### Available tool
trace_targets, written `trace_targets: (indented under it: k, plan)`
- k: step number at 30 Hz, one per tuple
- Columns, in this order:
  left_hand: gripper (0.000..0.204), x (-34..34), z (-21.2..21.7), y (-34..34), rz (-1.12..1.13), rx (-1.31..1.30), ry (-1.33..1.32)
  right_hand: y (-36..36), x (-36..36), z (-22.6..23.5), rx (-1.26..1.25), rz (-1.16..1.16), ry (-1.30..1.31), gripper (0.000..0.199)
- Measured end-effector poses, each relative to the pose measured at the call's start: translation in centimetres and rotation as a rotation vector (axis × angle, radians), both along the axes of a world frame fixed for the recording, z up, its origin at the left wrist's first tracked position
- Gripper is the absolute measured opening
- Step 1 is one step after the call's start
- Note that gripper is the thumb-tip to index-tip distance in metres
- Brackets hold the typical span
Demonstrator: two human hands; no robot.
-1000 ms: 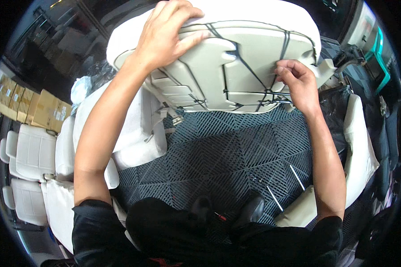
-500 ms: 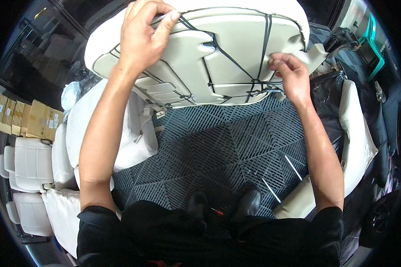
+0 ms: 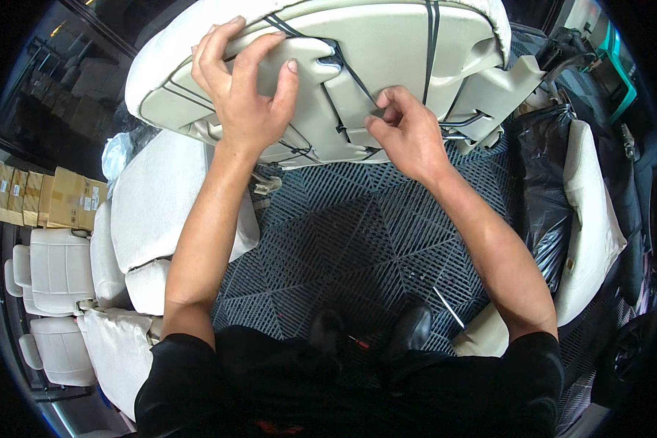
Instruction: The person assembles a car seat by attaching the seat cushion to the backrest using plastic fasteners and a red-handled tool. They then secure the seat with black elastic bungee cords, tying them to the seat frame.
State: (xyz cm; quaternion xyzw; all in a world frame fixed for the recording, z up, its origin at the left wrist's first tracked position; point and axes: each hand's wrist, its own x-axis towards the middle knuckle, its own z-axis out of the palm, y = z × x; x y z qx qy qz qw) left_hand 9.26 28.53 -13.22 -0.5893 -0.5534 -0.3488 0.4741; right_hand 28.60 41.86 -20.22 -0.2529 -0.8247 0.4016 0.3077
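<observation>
- Pale seat [image 3: 387, 40] at twelve o'clock; your left hand [image 3: 250, 109], spread open, rests on it at eleven.
- Your right hand [image 3: 414, 140], at one, half-curls at black cord [image 3: 355, 77]; gripped or not, I can't tell.
- A weak pinch could lose it.

Light falls brightest on the tilted seat [image 3: 387, 51], whose white upper edge is nearly washed out while the paler panel keeps its detail. The floor mat [image 3: 328, 219] is much dimmer, with a bluish sheen toward the seat and a murky dark patch in the middle. Small glints mark the black plastic bag [image 3: 549, 208] and the shoe [image 3: 410, 328]. The black shirt [image 3: 416, 401] loses its folds in darkness. Fisheye bending curves the outer parts, black fills the corners, and the cardboard boxes [image 3: 73, 201] look soft, their labels unreadable.
</observation>
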Motion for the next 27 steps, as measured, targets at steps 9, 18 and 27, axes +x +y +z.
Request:
trace_targets:
  k: [9, 18, 27]
  plan:
    - [0.046, -2.4, -1.5, -6.3, 0.187, -0.101, -0.086, 1.3, 0.6, 0.1, -0.042, 0.026, 0.020, 0.019]
    - [0.020, -2.9, -7.4, -13.6, 0.067, -0.211, -0.803, 0.7, -0.1, -0.9, 0.031, -0.001, 0.201, 0.026]
    - [0.029, 1.6, -0.3, -6.1, 0.007, -0.248, -0.044, -3.4, -2.3, 2.3, 0.027, 0.187, 0.311, 0.052]
